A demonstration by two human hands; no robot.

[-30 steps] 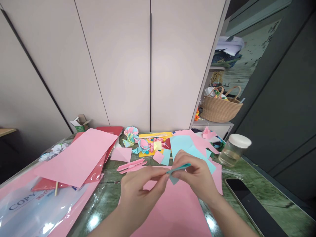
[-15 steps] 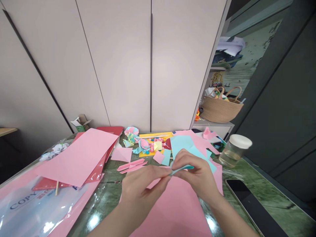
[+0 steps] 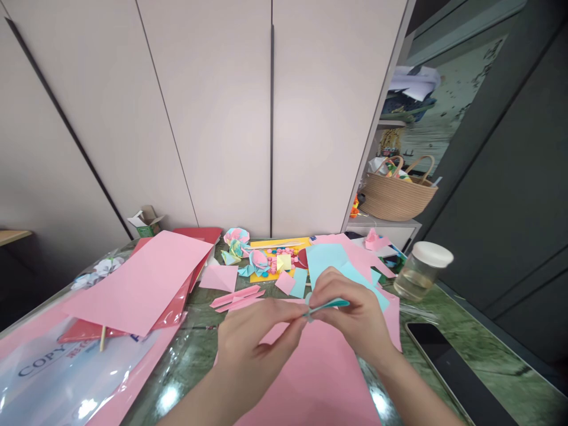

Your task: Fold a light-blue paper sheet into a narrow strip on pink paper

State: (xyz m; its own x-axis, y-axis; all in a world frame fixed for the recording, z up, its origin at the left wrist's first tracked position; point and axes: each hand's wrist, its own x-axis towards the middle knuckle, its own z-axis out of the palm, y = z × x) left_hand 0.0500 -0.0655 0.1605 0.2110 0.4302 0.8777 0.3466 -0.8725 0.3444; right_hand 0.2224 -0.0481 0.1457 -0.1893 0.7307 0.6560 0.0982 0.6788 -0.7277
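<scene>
1. Left hand [image 3: 255, 337]: thumb and forefinger pinched closed on the left end of a small folded blue paper piece [image 3: 332, 305].
2. Right hand [image 3: 357, 313]: fingers curled, closed on the same piece from the right; its teal edge shows just above the knuckles.
3. The folded blue paper piece is held in the air between both hands, close to level, above the near pink sheet [image 3: 319, 378] and not touching it.
4. The near pink sheet lies flat on the green marble table [image 3: 470, 349], under both forearms.
5. Right of the hands: a dark phone [image 3: 448, 370] lies face up on the table; a clear jar with a white lid [image 3: 421, 269] stands upright beyond it, well apart from the hands.
6. Just behind the right hand: light blue sheets [image 3: 326, 257] overlap more pink paper.
7. Left of the hands: two narrow folded pink pieces [image 3: 239, 297] lie side by side; a small pink square [image 3: 218, 277] sits just behind them.
8. Far left: a large pink sheet [image 3: 142, 281] rests tilted on red paper, partly over a clear plastic pack printed "COPY" [image 3: 48, 378].
9. Back centre: a yellow card [image 3: 277, 260] carries small paper flowers and scraps — details too small to tell.
10. Background right: a woven basket [image 3: 394, 195] sits on a low shelf.
</scene>
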